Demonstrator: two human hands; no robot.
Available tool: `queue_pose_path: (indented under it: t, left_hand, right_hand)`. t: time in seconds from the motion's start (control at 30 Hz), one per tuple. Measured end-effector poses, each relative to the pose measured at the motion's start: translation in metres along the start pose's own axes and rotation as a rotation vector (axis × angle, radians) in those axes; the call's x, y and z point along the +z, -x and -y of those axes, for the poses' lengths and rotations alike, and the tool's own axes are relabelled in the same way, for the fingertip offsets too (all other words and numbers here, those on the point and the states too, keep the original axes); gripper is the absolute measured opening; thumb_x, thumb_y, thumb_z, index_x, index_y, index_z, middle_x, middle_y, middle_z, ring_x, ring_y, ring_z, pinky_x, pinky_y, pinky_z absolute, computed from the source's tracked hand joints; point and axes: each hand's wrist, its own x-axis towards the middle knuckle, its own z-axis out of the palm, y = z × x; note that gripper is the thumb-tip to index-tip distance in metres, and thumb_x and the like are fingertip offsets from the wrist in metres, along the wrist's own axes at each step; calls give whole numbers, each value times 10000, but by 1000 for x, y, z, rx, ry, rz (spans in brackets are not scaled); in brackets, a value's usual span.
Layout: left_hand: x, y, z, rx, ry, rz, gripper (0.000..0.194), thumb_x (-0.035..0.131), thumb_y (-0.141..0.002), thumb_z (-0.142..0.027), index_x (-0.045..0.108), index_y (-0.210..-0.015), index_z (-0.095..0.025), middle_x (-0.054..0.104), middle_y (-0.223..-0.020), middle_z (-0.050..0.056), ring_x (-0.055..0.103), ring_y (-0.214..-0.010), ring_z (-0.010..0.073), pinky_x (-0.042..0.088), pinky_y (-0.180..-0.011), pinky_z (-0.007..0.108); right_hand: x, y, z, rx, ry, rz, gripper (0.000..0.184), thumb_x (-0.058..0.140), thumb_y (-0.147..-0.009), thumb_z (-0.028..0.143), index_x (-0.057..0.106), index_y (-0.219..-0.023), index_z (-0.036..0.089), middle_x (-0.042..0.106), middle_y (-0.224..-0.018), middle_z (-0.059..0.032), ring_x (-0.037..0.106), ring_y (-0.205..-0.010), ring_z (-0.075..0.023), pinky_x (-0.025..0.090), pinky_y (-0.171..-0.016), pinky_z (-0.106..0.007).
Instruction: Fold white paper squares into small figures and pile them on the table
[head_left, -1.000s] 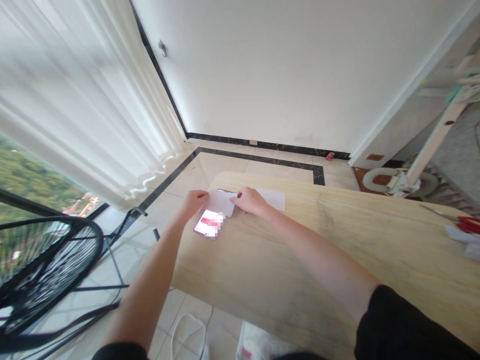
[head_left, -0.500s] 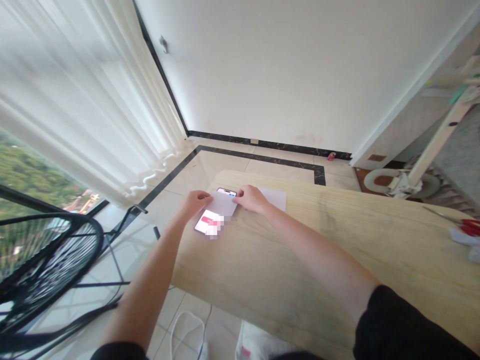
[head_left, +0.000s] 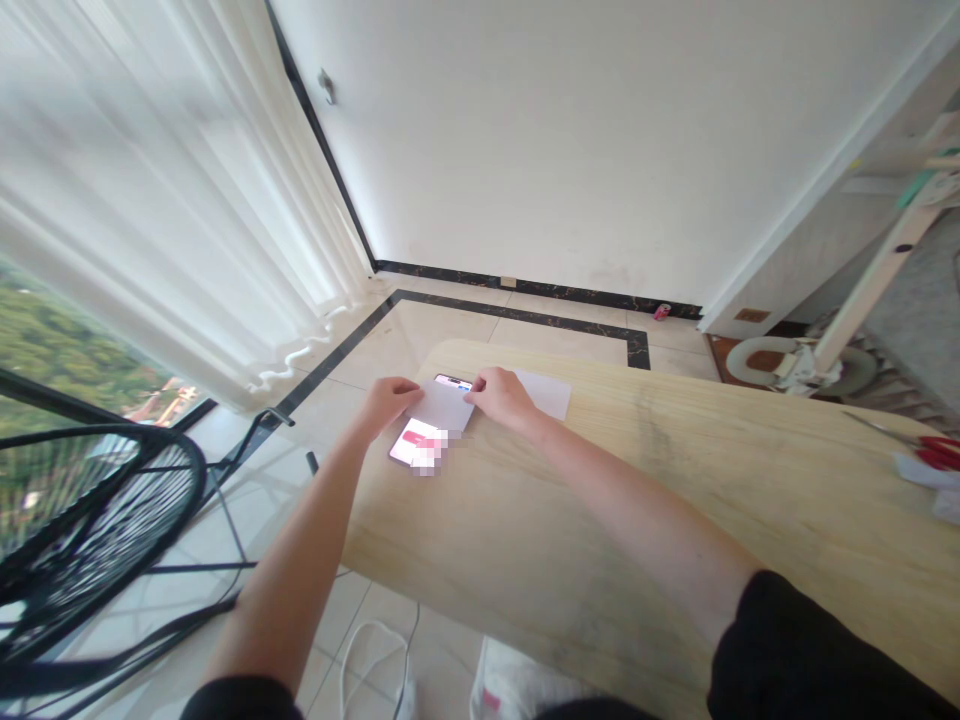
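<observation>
A small white sheet of paper (head_left: 445, 408) lies across a lit phone (head_left: 415, 443) near the far left corner of a light wooden table (head_left: 600, 520). My left hand (head_left: 386, 402) pinches the paper's left edge with curled fingers. My right hand (head_left: 501, 396) has its fingers closed on the paper's right edge. A second white sheet (head_left: 549, 393) lies flat just behind my right hand.
Red-handled scissors (head_left: 926, 452) and paper scraps lie at the table's right edge. A black wire chair (head_left: 90, 540) stands on the floor at the left, beside white curtains (head_left: 165, 200). A white cable (head_left: 375, 660) lies on the tiles below the table.
Both hands and the paper have stayed nearly still over the phone; the view shifted only slightly.
</observation>
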Motion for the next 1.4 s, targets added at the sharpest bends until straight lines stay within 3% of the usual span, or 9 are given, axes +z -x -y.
queue_pose_path:
  t: [0.43,0.87,1.1,1.4]
  left_hand:
    - [0,-3,8,-17,-6,10,207,716,-630,-340,755,-728,-161,715,-659,53,599,-611,198,409,-563,290]
    - [-2,-2,-7,-48,4,-1,164,711,-624,-298,749,-698,-157,688,-604,45,567,-555,176,383,-515,277]
    - [-3,-2,-4,-57,-2,7,210,705,-620,-334,758,-713,-153,671,-577,37,539,-530,165,349,-494,270]
    - [-2,-2,-3,-40,-10,-73,208,649,-655,-338,719,-644,-142,639,-553,24,485,-489,138,316,-474,249]
  right_hand:
    - [10,0,-7,-13,-9,-50,39,723,-767,216,701,-796,202,739,-847,-39,652,-793,-182,429,-667,-257]
    - [4,-3,-5,13,-68,-53,30,694,-776,187,687,-749,177,733,-840,-54,649,-775,-169,436,-670,-257]
    - [1,-3,-6,7,-87,-58,37,704,-761,201,687,-733,184,733,-830,-51,644,-758,-169,440,-664,-258]
    - [-11,-9,-6,0,-166,-69,60,693,-742,185,671,-687,176,722,-782,-52,643,-738,-185,445,-653,-277]
